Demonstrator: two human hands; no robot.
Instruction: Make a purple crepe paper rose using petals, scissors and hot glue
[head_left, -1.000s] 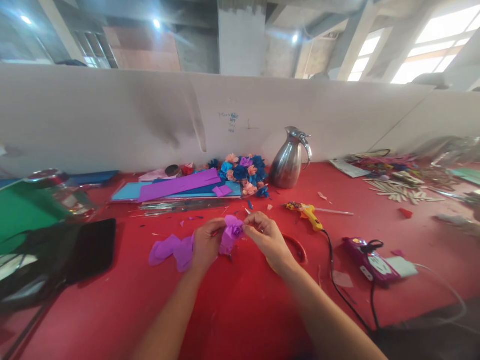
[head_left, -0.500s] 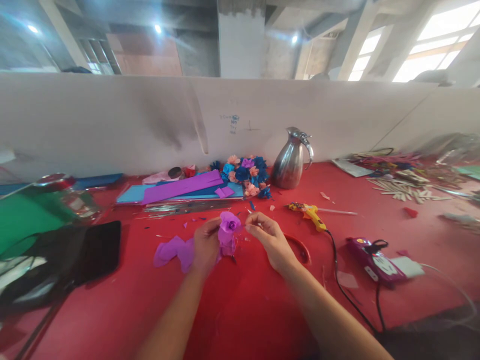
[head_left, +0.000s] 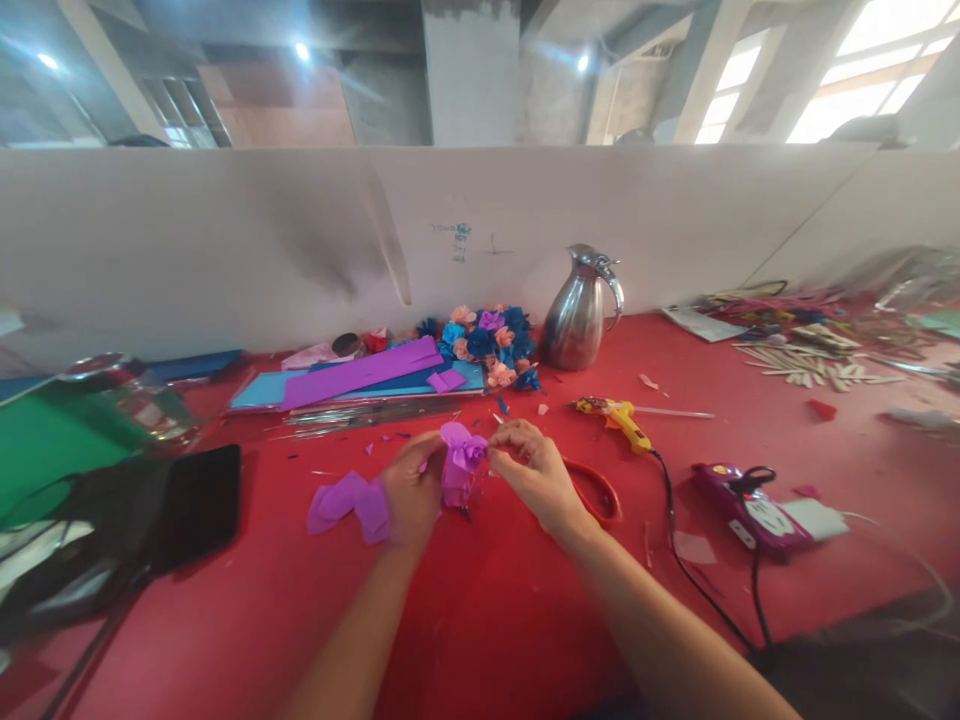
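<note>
My left hand (head_left: 413, 483) is closed around a purple crepe-paper flower (head_left: 465, 455), holding it above the red table (head_left: 480, 620). The flower's rolled centre tips toward my right hand (head_left: 534, 470), whose thumb and forefinger pinch its right edge. More purple paper hangs below the bloom. Cut purple paper petals (head_left: 341, 502) lie just left of my left hand. Under and beside my right hand is a red looped handle (head_left: 606, 492); the hand hides the rest of that tool.
Behind the hands lie finished paper flowers (head_left: 495, 345), purple paper strips (head_left: 367, 372) and a steel jug (head_left: 581, 310). To the right are a yellow glue gun (head_left: 619, 422), a purple power strip (head_left: 750, 510) with cables, and wooden sticks (head_left: 810, 365). A black tablet-like object (head_left: 199, 510) lies left.
The flower's centre has turned from facing me toward the right. My right fingertips, apart from it before, now pinch its edge. The view has shifted slightly.
</note>
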